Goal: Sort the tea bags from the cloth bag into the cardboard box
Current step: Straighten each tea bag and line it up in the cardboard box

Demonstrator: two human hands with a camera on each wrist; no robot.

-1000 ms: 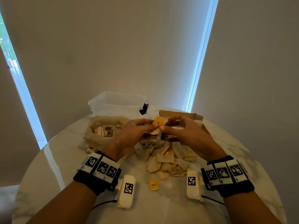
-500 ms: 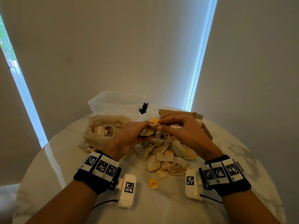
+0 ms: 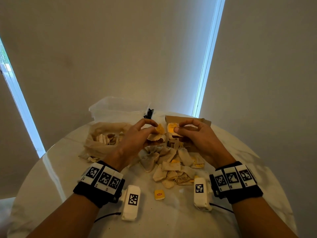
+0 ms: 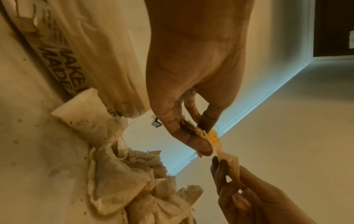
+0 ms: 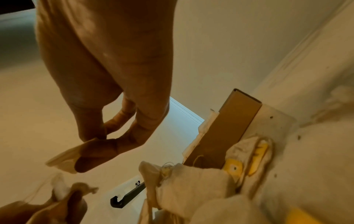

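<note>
My left hand [image 3: 155, 129] is raised over the table and pinches a tea bag with a yellow tag [image 3: 160, 129], seen close in the left wrist view [image 4: 213, 137]. My right hand [image 3: 178, 127] pinches a second tea bag [image 3: 171, 130] just in front of the open cardboard box [image 3: 204, 121]. A small gap separates the two hands. In the right wrist view the right hand [image 5: 91, 150] pinches the pale tea bag [image 5: 63, 159] beside the box wall [image 5: 228, 130]. The cloth bag [image 3: 101, 141] lies open at the left with tea bags inside. A loose pile of tea bags [image 3: 171, 167] lies below the hands.
A clear plastic tub [image 3: 118, 107] stands at the back, a black clip [image 3: 148, 114] beside it. A lone yellow tag [image 3: 159, 194] lies near the front of the round marble table [image 3: 51, 177]. Blinds and walls close in behind.
The hands were pinched together on one clump of tea bags; now they have drawn apart, each holding a tea bag, the right one nearer the box.
</note>
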